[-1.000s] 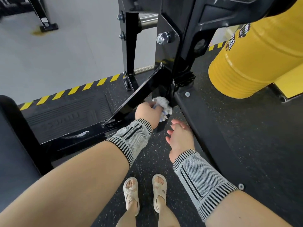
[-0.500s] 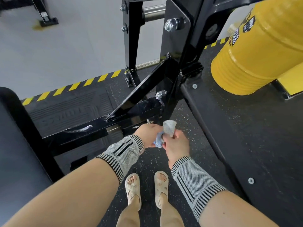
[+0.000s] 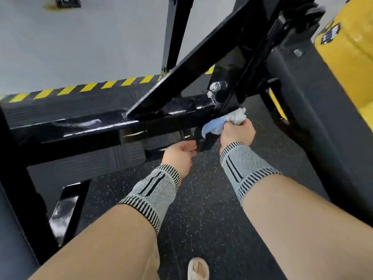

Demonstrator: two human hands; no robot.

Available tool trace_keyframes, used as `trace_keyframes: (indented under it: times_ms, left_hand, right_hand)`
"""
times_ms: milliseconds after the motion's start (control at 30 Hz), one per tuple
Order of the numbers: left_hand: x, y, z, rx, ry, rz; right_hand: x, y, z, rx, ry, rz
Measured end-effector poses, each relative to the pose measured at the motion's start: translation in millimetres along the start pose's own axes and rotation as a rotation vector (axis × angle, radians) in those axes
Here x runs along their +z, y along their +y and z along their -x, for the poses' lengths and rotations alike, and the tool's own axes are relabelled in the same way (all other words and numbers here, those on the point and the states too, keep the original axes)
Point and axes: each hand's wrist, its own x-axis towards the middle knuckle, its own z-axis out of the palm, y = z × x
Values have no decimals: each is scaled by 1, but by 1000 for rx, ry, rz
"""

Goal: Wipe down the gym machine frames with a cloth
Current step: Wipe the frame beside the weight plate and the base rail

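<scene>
black frame point(image 3: 84, 126): cloth point(image 3: 226, 121) now in right hand point(image 3: 237, 133); left hand point(image 3: 179, 153) released.

Bright, even light; glare streaks on the black frame point(image 3: 84, 126); edges bowed, slightly motion-blurred.

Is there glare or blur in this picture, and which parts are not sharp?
Head view: white glare streaks on the black horizontal frame bar; motion blur softens the cloth in the right hand and the yellow part; wide-angle lens bends the striped floor tape.
</scene>
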Motion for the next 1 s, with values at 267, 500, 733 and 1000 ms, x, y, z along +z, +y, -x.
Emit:
trace_keyframes:
  times_ms: [267, 500, 733, 1000]
  left_hand:
    - [-13, -111, -52, -32, 36, -22]
    - [-14, -143, -84, 107, 43, 4]
    - [20, -121, -122, 421, -69, 116]
    - [39, -73, -188, 677, 449, 141]
  right_hand:
    - [48, 99, -15, -12, -65, 141]
    - [32, 162, -9, -189, -207, 278]
    - [39, 169, -21, -562, -314, 253]
    - [61, 185, -67, -968, 29, -68]
